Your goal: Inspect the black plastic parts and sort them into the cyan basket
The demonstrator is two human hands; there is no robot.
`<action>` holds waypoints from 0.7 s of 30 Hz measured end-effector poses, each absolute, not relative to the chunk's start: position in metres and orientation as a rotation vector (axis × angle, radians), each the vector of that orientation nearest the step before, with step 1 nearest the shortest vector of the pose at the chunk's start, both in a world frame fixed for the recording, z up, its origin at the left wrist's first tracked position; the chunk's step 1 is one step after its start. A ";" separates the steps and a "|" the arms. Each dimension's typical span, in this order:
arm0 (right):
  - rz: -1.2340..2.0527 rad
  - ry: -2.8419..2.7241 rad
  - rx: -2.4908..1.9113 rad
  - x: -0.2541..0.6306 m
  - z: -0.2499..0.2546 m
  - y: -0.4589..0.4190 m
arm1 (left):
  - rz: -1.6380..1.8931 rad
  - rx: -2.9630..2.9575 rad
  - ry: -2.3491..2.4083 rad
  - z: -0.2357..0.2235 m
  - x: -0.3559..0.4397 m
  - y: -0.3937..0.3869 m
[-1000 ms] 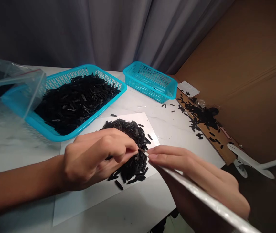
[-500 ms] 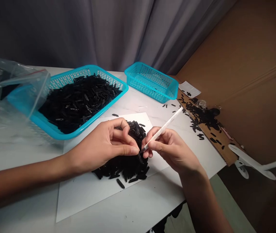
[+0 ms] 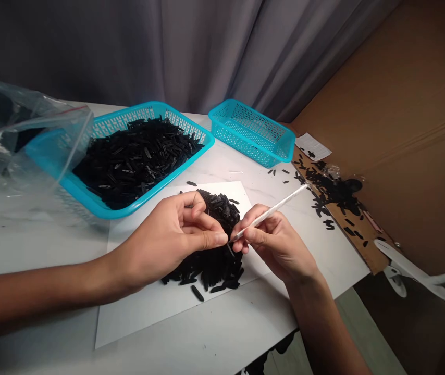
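My right hand [image 3: 275,242] grips a slim white pen-like stick [image 3: 281,203] between thumb and fingers. The stick slants up to the right, its thin lower tip close to the fingertips of my left hand [image 3: 179,229]. Thumb and index finger of the left hand are pinched together; whatever lies between them is too small to make out. Both hands are held over a pile of small flat black strips [image 3: 214,265]. The pile lies on a white sheet [image 3: 128,312], and my left hand hides part of it.
A blue basket [image 3: 160,192] heaped with black strips stands at the left, beside a clear plastic bag [image 3: 50,135]. Another blue basket [image 3: 254,143] sits farther back. Black pieces litter a cardboard edge [image 3: 340,224] at the right, near a white clamp-like stand [image 3: 410,268].
The white stick has tipped lower toward the right in my right hand. My hands stay close together over the pile. The view has shifted slightly.
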State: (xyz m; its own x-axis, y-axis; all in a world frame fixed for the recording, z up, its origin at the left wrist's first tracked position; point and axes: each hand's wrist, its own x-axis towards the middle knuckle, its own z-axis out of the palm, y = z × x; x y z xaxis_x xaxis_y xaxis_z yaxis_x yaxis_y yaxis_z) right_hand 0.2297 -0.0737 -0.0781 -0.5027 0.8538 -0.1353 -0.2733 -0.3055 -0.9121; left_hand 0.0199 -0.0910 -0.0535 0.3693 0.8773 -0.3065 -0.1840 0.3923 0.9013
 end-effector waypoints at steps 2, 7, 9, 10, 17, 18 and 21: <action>1.938 -1.103 -0.811 0.230 -0.080 -0.074 | 0.806 0.881 0.907 -0.054 0.020 -0.092; 2.089 -0.986 -0.777 0.231 -0.084 -0.073 | 0.718 0.805 0.859 -0.055 0.019 -0.092; 2.116 -0.949 -0.774 0.231 -0.085 -0.073 | 0.695 0.812 0.847 -0.055 0.018 -0.091; 2.118 -0.927 -0.783 0.230 -0.085 -0.073 | 0.704 0.843 0.851 -0.055 0.017 -0.090; 2.106 -0.750 -0.860 0.230 -0.089 -0.072 | 0.925 1.259 0.885 -0.056 0.018 -0.089; 2.115 -0.729 -0.858 0.229 -0.089 -0.072 | 0.949 1.306 0.889 -0.056 0.018 -0.089; 2.146 -0.681 -0.853 0.228 -0.091 -0.072 | 1.047 1.500 0.925 -0.056 0.019 -0.091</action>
State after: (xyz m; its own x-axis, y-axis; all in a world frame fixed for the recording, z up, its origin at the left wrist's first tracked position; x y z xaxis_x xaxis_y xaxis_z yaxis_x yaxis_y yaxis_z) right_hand 0.2284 -0.0721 -0.0905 -0.5240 0.7714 -0.3611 -0.4221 -0.6034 -0.6766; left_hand 0.0185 -0.0912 -0.0557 0.3215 0.9357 0.1455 0.0296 -0.1635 0.9861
